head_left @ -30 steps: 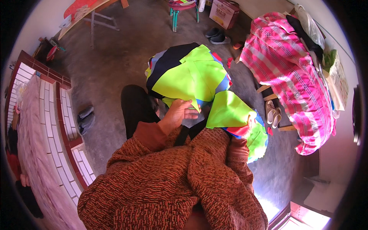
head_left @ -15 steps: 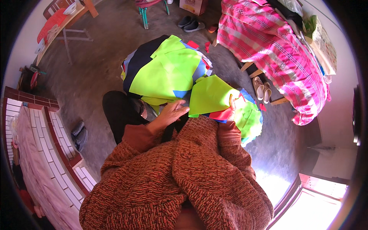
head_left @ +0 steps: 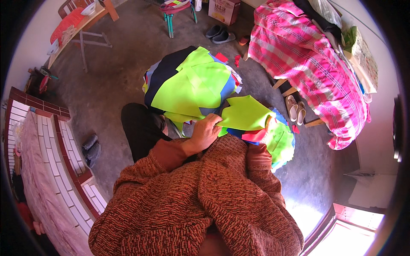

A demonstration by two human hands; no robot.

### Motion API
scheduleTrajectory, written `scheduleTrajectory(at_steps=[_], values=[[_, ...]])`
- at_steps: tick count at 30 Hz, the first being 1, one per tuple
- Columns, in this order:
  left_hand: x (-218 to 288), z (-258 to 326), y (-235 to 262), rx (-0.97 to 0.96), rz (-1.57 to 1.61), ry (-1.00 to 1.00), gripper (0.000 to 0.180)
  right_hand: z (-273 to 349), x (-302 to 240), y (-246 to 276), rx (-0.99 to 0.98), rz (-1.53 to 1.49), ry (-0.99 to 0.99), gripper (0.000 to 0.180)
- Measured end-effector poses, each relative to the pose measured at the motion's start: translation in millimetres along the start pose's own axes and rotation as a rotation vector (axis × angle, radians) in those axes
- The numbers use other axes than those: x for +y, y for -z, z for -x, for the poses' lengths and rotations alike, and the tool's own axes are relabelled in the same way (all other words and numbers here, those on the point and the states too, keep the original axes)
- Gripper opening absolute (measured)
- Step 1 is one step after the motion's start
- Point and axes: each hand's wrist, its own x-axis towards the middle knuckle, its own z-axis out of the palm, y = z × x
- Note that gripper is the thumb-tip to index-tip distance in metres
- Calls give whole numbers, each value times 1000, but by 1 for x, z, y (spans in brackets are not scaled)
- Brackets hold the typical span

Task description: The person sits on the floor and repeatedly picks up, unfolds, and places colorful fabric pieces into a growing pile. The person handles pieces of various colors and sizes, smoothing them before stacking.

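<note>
From above I look down over a rust-brown knitted sweater [head_left: 200, 200] that fills the lower half of the view. My left hand [head_left: 206, 133] sits just above centre, fingers curled and pinching the near edge of a lime sheet [head_left: 245, 113], a flat piece of bright yellow-green fabric or felt with a pointed, jagged outline. My right hand [head_left: 270, 123] is mostly hidden under that sheet at about 3 o'clock from the left one; only a small patch of it shows at the sheet's right edge, and I cannot tell how its grip stands. The lime sheet lies just right of centre, resting over red, blue and green scraps [head_left: 273, 141]. Touching it toward 11 o'clock is a larger pile [head_left: 192, 81] of lime, black and blue pieces spread on the grey floor [head_left: 115, 77]. A dark trouser leg [head_left: 139, 126] shows at 9 o'clock from the left hand. At 2 o'clock stands a bed with a pink plaid cover [head_left: 307, 55], with pale slippers [head_left: 294, 109] beside it. At 12 o'clock are grey shoes [head_left: 218, 33] and a green stool [head_left: 177, 13]; at 11 o'clock a wooden tabletop [head_left: 74, 27].
</note>
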Motion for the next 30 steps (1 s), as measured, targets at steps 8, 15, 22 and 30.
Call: scheduleTrajectory(at_steps=[8,15,22,30], values=[[18,-38,58,-180,385,196,22,-1,0,1,-31,-12,6,51],[33,-85,82,-234,1306,452,21,-6,-2,12,-88,-31,-4,45],[14,-139,83,-4,1527,375,18,-1,-9,26,-64,4,6,20],[31,-135,116,5,1602,321,24,9,-1,-22,-82,101,120,18]])
